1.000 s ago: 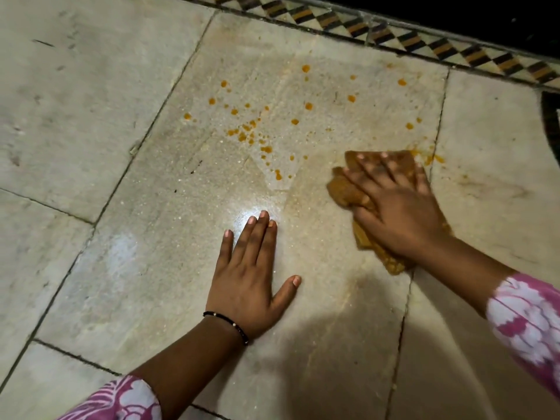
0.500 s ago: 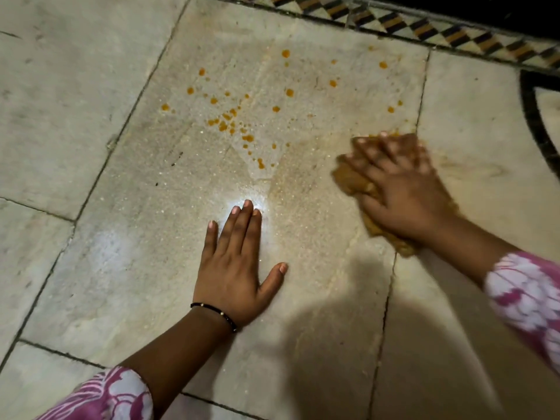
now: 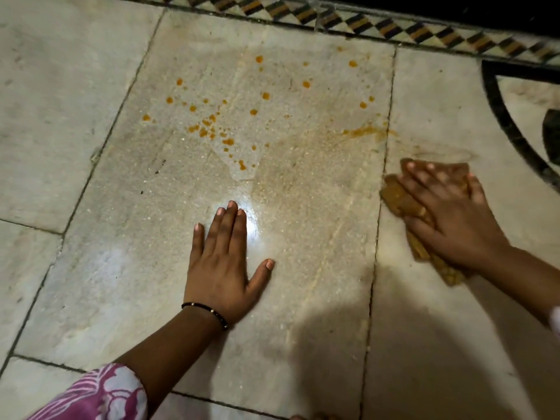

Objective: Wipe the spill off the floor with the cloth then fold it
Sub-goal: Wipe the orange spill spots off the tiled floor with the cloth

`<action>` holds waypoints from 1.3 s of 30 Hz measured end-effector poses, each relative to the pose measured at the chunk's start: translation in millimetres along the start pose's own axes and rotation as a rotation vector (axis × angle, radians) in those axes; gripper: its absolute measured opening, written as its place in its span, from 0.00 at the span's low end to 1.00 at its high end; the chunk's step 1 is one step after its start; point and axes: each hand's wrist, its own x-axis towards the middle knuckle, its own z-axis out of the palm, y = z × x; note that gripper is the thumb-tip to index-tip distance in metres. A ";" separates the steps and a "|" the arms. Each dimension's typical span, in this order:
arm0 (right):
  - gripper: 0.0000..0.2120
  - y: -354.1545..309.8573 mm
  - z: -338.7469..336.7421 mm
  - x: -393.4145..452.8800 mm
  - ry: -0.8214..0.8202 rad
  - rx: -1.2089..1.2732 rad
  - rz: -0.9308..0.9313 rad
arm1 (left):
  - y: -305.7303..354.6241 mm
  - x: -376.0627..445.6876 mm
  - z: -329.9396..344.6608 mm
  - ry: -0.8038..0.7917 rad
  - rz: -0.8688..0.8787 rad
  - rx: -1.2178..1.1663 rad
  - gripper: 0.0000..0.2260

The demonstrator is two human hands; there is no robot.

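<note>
- Marble floor (image 3: 91, 131), pale slabs with dark joints, fills the view; a chequered border strip (image 3: 363, 21) runs along the far edge, and a black inlaid curve (image 3: 500, 116) marks the far right.
- Orange spill (image 3: 212, 128) lies mostly untouched: droplets scattered over the far half of the middle slab, plus a fresh-looking orange smear (image 3: 363, 131) near the right-hand joint.
- Change: right hand (image 3: 448, 213) and brown cloth (image 3: 403, 201) have slid rightward over the last second, from the middle slab across the joint onto the next slab. The drops near that joint are now a streak, not gone.
- Meaning, as I judge it: wiping is at an early stage; the main cluster remains, folding is some way off.
- Right hand's grip: fingers spread flat, pressing the cloth to the floor, not clutching it.
- Left hand (image 3: 224, 265) rests flat on the middle slab, fingers straight, holding nothing; it has stayed put as a brace. A black bracelet (image 3: 206, 312) sits at the wrist.
- Room: open floor between cloth and droplets, nothing in the way. Left hand sits nearer than the cluster, clear of a sweep across it.
</note>
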 end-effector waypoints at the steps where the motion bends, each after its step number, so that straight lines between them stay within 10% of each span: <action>1: 0.34 -8.5 -0.7 14.8 0.014 0.000 0.049 | 0.4 0.4 -0.1 -0.003 0.000 -0.002 0.36; 12: 0.37 -66.8 19.7 -54.6 -0.024 -0.027 -0.465 | -2.0 -0.6 1.5 0.000 0.028 0.008 0.37; 22: 0.36 -17.4 -3.0 16.6 0.007 -0.013 0.018 | 58.2 12.9 -9.3 -0.039 0.266 -0.038 0.34; 29: 0.38 -64.2 9.9 -38.3 -0.041 -0.017 -0.225 | 54.5 63.4 -8.5 -0.017 0.344 0.170 0.34; 39: 0.38 47.9 -1.1 7.8 0.028 0.097 0.421 | 46.4 76.5 1.7 -0.057 0.434 0.106 0.35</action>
